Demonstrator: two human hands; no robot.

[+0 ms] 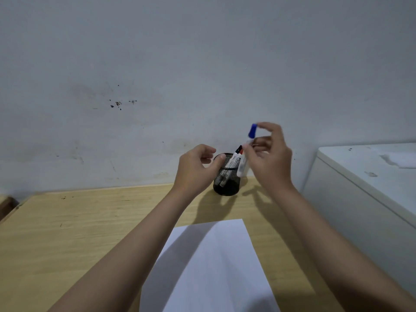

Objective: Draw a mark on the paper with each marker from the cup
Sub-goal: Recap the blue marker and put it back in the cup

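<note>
Two bare hands reach over a wooden desk (90, 221) toward one black mesh cup (226, 183) that stands near the wall (157, 64) at the desk's far edge. The right hand (270, 158) pinches one blue-capped marker (246, 152) between thumb and fingertips, holding it nearly upright, cap up, with its lower end just above the cup's right rim; whether that end is touching the rim cannot be told. The left hand (195, 170) rests against the cup's left side, its thumb on the rim and its fingers loosely curled, not closed around anything that can be seen. Two more markers show in the cup: one with a black cap (235, 157) leans to the right and pokes out over the rim, and one with a red-orange band (241, 152) sits just behind it, mostly hidden. Further barrels may lie behind the mesh, but they are too dim to count. One white sheet of paper (213, 266) lies flat on the desk, nearer the person, between the two forearms, with no marks visible on it. One white cabinet (360, 188) stands to the right of the desk.
</note>
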